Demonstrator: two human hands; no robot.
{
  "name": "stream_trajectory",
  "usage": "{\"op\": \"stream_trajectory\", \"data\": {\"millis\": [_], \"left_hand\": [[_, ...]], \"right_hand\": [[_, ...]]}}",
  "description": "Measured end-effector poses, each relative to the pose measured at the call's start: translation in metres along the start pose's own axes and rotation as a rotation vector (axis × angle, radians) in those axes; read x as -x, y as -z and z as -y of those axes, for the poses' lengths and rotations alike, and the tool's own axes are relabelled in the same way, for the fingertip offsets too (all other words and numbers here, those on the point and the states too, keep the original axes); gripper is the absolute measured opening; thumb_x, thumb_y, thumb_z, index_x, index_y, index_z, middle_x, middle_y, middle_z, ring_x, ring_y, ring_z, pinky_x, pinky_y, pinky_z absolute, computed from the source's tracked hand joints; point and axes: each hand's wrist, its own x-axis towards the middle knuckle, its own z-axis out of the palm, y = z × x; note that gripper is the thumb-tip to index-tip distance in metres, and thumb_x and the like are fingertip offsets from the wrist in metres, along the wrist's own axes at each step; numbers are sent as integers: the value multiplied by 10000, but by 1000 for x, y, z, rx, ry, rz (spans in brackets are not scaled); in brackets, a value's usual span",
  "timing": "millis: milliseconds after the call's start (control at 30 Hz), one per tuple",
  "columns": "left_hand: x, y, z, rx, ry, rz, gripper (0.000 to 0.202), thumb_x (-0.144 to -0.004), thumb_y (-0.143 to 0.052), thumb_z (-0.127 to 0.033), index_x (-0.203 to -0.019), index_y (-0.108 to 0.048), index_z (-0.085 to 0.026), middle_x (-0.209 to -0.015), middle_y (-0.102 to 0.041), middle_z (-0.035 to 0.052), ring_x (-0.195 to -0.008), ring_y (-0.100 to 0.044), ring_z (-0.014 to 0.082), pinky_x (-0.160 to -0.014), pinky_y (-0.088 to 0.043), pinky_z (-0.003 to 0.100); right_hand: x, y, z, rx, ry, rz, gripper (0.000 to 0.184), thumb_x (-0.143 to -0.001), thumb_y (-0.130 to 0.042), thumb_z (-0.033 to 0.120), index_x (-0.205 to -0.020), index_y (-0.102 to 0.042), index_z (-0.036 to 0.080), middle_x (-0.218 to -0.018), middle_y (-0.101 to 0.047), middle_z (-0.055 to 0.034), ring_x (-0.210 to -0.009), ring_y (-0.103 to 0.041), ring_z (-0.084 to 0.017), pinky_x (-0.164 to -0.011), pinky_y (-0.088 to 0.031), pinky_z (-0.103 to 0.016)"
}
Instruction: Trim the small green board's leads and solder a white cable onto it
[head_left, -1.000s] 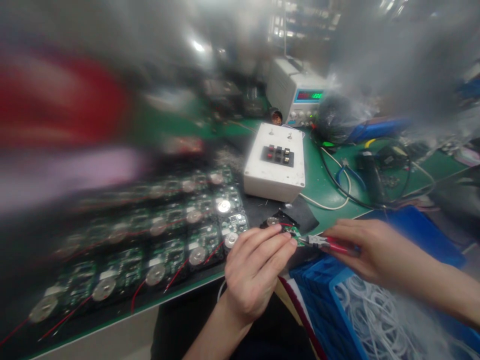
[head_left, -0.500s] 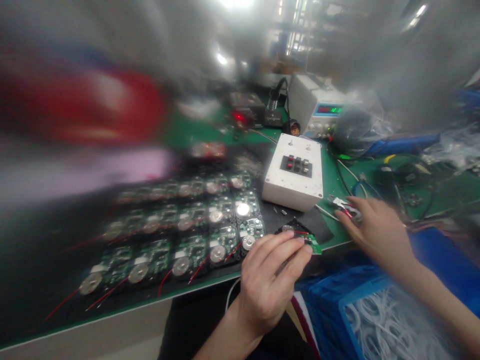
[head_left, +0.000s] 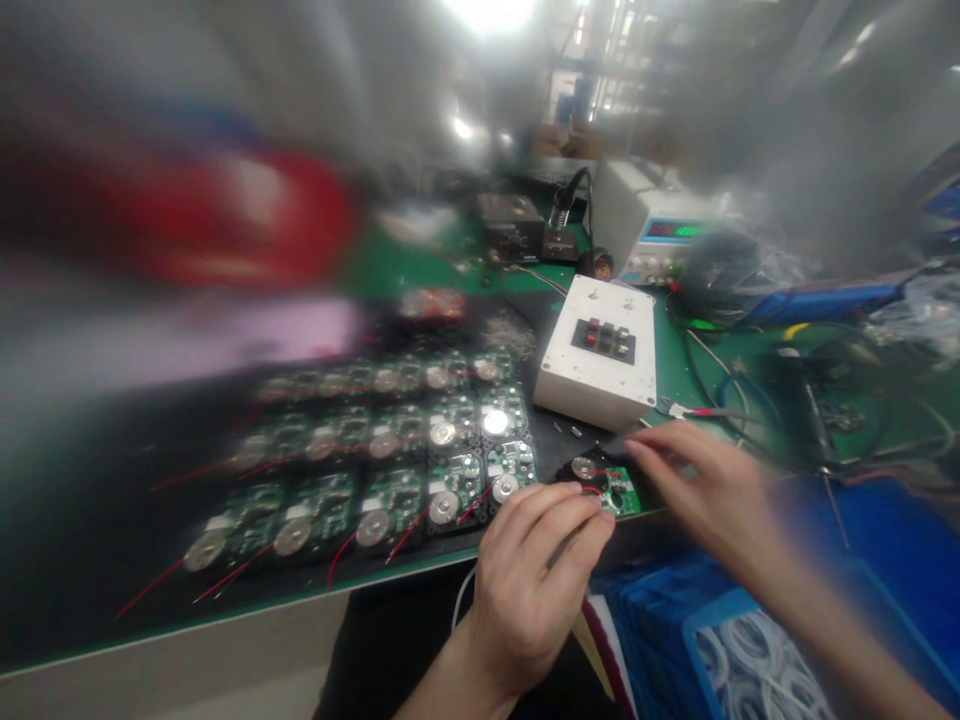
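My left hand (head_left: 536, 565) is curled at the table's front edge, its fingertips pinched on a small green circuit board (head_left: 616, 494) with a round metal disc and a red wire. My right hand (head_left: 709, 480) hovers just right of that board, fingers stretched out towards it with nothing in them, slightly smeared by motion. Red-handled pliers (head_left: 697, 411) lie on the green mat behind my right hand, beside the white switch box (head_left: 600, 355).
Rows of green circuit boards (head_left: 420, 470) with metal discs and red wires cover a black mat to the left. A power supply (head_left: 660, 228) and a soldering stand (head_left: 559, 225) sit at the back. Tangled cables (head_left: 795, 400) lie right. A blue crate (head_left: 660, 620) of white cords is below.
My right hand laid the red-handled pliers down beside the white box and came back empty to the small board. My left hand kept hold of the board.
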Motion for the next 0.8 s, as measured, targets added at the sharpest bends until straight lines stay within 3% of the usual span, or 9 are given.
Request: {"op": "stream_trajectory", "data": {"millis": [267,367,433,533,667,800], "left_hand": [[2,-1,-5,-37,59,-19,291,-874,-736,-8,-1109,-738,-179,-1043,-776,57,-1029,-691,206,-939,-573,380],[2,0,-7,1,69,-81,296,-871,-724,19,-1091,-737,-178,-1011,-768,52,-998,-698,186,-915,-596,354],[4,0,-8,39,81,-127,308,-871,-706,44,-1090,-735,-170,-1010,-759,62,-993,-704,182,-902,-614,338],[9,1,-8,72,104,-172,320,-867,-678,85,-1094,-732,-135,-1036,-740,89,-1018,-712,180,-915,-626,312],[13,1,-7,53,135,-192,333,-856,-680,111,-1102,-720,-110,-1068,-736,97,-1030,-722,163,-929,-620,275],[11,3,-9,17,185,-184,348,-857,-683,115,-1108,-707,-126,-1071,-743,81,-1007,-725,146,-921,-604,249]], "right_hand": [[-8,-8,1,-187,-127,109,219,-1065,-626,386,-1089,-778,231,-1053,-747,-13,-919,-719,-203,-746,-582,-258],[-12,-10,-1,-167,-118,141,259,-1088,-595,408,-1144,-771,226,-966,-754,-2,-746,-709,-172,-604,-554,-231],[-17,-11,-2,-122,-77,155,246,-1098,-583,377,-1178,-764,231,-980,-755,3,-731,-707,-163,-634,-553,-232],[-23,-17,-4,-17,38,199,242,-1102,-569,304,-1261,-747,264,-1111,-747,-2,-895,-734,-195,-788,-548,-264],[-28,-28,-10,141,159,232,292,-1099,-582,342,-1369,-693,343,-1016,-761,-19,-750,-729,-238,-634,-464,-294],[-32,-36,-15,161,216,214,252,-1102,-580,347,-1318,-709,328,-1032,-760,-14,-783,-733,-238,-635,-428,-292]]}}
